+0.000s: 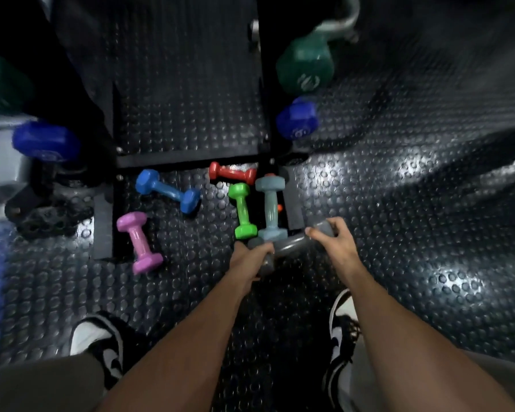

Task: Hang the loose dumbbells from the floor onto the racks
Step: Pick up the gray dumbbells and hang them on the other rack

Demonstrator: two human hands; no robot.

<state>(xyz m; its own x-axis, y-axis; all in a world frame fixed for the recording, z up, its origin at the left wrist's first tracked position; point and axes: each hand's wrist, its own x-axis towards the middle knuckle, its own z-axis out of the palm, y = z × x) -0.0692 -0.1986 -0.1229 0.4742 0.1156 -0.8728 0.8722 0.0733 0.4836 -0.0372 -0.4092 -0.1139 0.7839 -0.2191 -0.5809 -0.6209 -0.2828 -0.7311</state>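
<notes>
A dark grey dumbbell (292,246) is held low over the studded floor, at centre. My left hand (250,260) grips its near end and my right hand (333,239) grips its far right end. Just beyond it, on the floor, lie a grey-blue dumbbell (270,208), a green one (243,211) and a red one (232,173). Further left lie a blue dumbbell (167,190) and a pink one (139,242). On the racks, blurred, hang a large green dumbbell (305,65) and blue dumbbells (296,118) at right and another blue one (46,141) at left.
The black rack base frame (191,160) runs across the floor behind the loose dumbbells, with an upright (260,84) at centre. My two shoes (97,341) (341,331) stand on the rubber mat near the bottom. A grey hex weight (3,171) sits at far left.
</notes>
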